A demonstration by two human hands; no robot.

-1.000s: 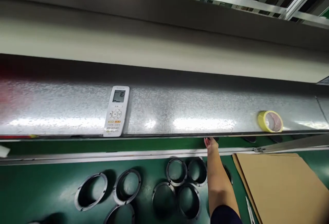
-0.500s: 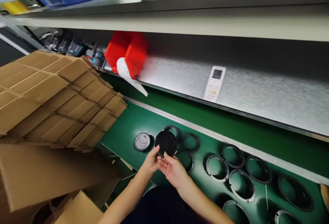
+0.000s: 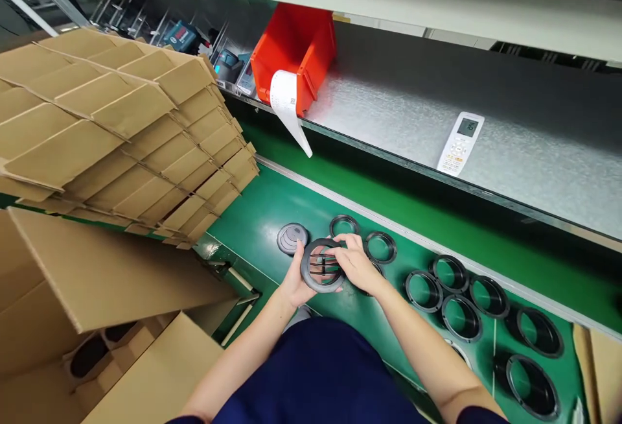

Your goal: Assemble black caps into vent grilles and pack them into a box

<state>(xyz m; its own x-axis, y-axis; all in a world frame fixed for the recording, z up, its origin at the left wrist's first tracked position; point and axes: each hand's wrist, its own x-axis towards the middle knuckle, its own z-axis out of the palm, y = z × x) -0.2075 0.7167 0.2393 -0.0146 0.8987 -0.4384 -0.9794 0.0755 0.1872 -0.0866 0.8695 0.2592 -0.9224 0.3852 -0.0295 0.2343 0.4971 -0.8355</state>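
Observation:
Both my hands hold a dark round ring with slats across its middle (image 3: 321, 266), just above the green belt (image 3: 272, 210). My left hand (image 3: 295, 281) grips its lower left rim from beneath. My right hand (image 3: 356, 263) pinches the upper right rim, fingers curled over it. A grey round cap (image 3: 291, 238) lies on the belt just left of the ring. Several empty dark rings (image 3: 449, 273) lie on the belt to the right of my hands.
Flattened cardboard sheets (image 3: 116, 126) are stacked at the left, above an open carton (image 3: 87, 320). On the metal shelf (image 3: 389, 113) behind the belt stand a red bin (image 3: 296, 54) with a white paper strip and a white remote control (image 3: 459, 144).
The view has swung left from the shelf to the belt. A solid black disc was in my hands half a second ago; now a slatted ring is held there.

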